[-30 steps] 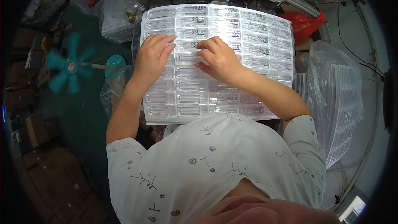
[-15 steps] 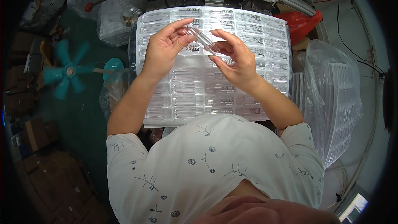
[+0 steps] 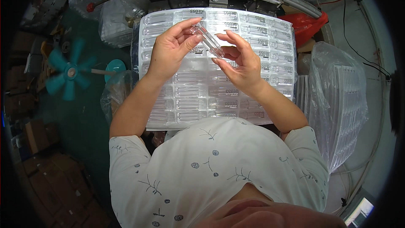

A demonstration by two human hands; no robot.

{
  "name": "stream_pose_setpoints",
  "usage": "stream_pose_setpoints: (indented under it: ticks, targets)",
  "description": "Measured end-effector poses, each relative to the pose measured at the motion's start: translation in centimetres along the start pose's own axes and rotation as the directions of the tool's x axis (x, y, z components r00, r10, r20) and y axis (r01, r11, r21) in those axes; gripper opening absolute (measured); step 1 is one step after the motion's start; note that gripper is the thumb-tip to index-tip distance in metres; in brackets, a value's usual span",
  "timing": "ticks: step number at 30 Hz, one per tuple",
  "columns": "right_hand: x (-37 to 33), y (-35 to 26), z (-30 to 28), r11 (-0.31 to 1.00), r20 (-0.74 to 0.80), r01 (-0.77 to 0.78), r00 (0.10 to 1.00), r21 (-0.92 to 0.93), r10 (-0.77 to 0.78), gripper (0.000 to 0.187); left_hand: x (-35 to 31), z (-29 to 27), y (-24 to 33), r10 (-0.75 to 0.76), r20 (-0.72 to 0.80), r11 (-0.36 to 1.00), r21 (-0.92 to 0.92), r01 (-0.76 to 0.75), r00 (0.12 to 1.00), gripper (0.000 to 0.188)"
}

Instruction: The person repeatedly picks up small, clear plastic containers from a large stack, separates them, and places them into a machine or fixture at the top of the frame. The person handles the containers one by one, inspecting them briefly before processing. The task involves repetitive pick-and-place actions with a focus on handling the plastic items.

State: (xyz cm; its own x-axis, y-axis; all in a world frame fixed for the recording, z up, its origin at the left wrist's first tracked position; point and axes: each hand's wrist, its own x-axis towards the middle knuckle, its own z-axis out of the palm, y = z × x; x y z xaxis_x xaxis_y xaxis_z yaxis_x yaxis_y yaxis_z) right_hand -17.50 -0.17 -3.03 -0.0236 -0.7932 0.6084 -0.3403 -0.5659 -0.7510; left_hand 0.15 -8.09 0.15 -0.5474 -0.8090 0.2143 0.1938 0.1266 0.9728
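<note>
A clear plastic tube (image 3: 207, 41) is pinched at its upper end by the left hand (image 3: 171, 50) and at its lower end by the right hand (image 3: 240, 61), raised above the tray (image 3: 190, 101) of clear pockets, apparently so it can be looked over. The tube's contents cannot be made out. The tray's near edge is hidden by the shirt (image 3: 211, 173). Bagged trays (image 3: 341, 101) lie to the right.

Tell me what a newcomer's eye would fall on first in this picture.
Both hands, left hand and right hand, hold a small clear tube between their fingers at upper centre. Beneath them lies a big clear plastic tray of moulded slots. A teal fan stands at the left.
</note>
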Motion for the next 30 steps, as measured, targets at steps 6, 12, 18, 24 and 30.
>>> stream_pose_setpoints:
  ticks: [6, 12, 18, 24, 30]
  targets:
    - [0.0, -0.1, 0.1, 0.998, -0.007, 0.054, 0.999, -0.044, -0.054, 0.07, 0.2, 0.8, 0.0, -0.03, -0.016, 1.0, 0.005, 0.03, 0.999, 0.044]
    - [0.5, -0.3, -1.0, 0.884, 0.133, 0.351, 0.936, -0.308, -0.326, 0.047, 2.0, 1.9, -0.6, -0.199, 0.003, 0.972, -0.124, 0.198, 0.98, 0.028]
    - [4.7, -0.4, -5.0, 0.744, -0.018, 0.374, 0.888, -0.555, -0.46, 0.032, 9.3, 3.1, -0.8, -0.046, -0.051, 0.97, 0.235, 0.057, 0.998, 0.031]
    - [6.4, 1.9, -8.5, 0.703, -0.203, 0.204, 0.87, -0.681, -0.449, 0.026, 18.6, 6.8, -1.2, 0.426, -0.212, 0.413, 0.91, 0.02, 0.88, 0.031]
    - [9.1, 4.1, -9.1, 0.671, -0.237, 0.216, 0.824, -0.709, -0.515, 0.023, 16.1, 6.0, -0.3, 0.468, -0.092, 0.342, 0.936, -0.084, 0.879, 0.04]
